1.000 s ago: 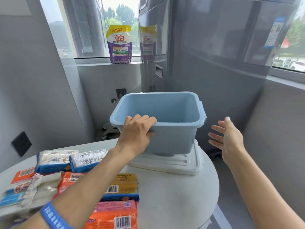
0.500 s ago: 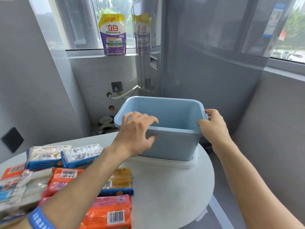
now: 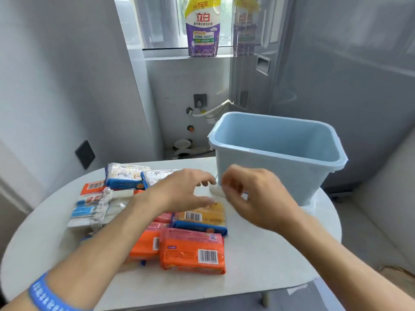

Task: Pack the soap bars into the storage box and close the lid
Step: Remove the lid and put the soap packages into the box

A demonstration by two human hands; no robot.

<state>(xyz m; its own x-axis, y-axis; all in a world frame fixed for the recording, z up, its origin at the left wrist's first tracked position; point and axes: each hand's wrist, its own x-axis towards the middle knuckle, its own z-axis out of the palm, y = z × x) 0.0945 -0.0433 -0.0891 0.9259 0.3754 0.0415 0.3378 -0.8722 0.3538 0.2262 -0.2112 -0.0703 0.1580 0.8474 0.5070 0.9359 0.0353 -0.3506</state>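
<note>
A light blue storage box [image 3: 278, 173] stands open and empty at the table's far right, resting on its white lid [image 3: 216, 191]. Several wrapped soap bars lie at the left and middle: an orange pack [image 3: 193, 252] nearest me, a yellow one [image 3: 202, 215] behind it, blue-and-white ones [image 3: 125, 176] further back. My left hand [image 3: 182, 190] hovers over the yellow bar, fingers spread, holding nothing. My right hand [image 3: 253, 196] is in front of the box's near wall, fingers loosely curled and blurred, with nothing in it.
The round white table [image 3: 258, 261] ends close behind the box and to the right. A purple detergent pouch [image 3: 202, 28] stands on the windowsill. A grey appliance [image 3: 336, 63] rises behind the box; a wall socket and hose are below the window.
Both hands have let go of the box rim and dropped toward the soap bars. The box now rests on the table at the right. The camera has tilted down.
</note>
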